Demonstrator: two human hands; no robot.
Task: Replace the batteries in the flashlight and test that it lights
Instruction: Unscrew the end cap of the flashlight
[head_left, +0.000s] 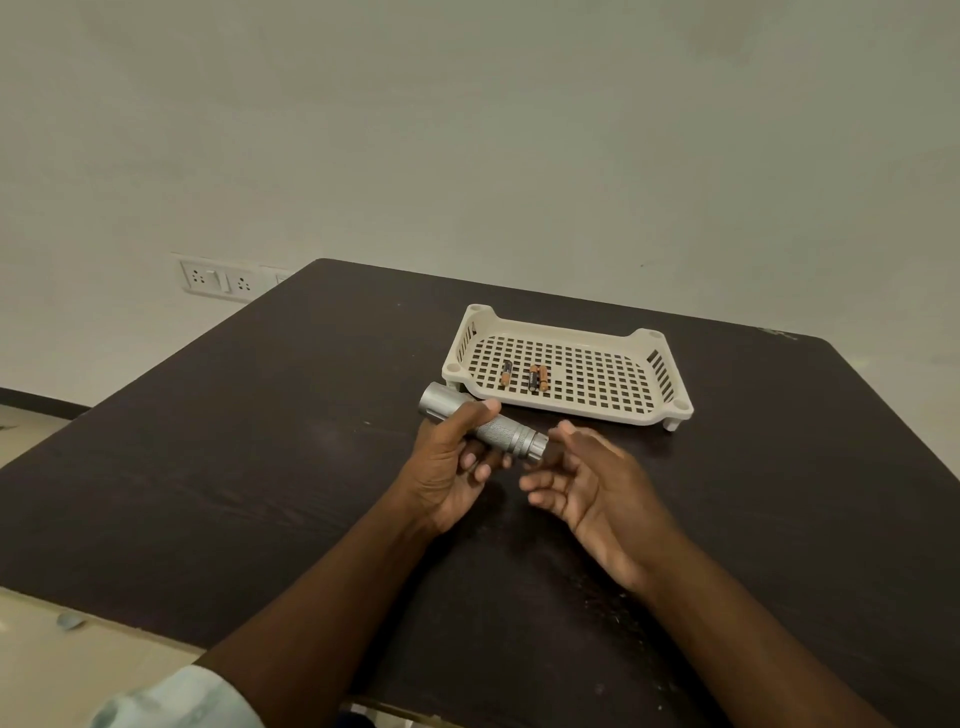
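Dark tabletop (208, 467) against a pale wall: a person's left hand (452, 467) grips a silver flashlight (488, 423) around its knurled barrel, thumb on top, fingers curled beneath, head pointing away to the left. Just beside the tail cap, the right hand (587, 483) is held loose, grasping nothing. Behind, three batteries (535, 378) lie in a cream perforated tray (597, 410).
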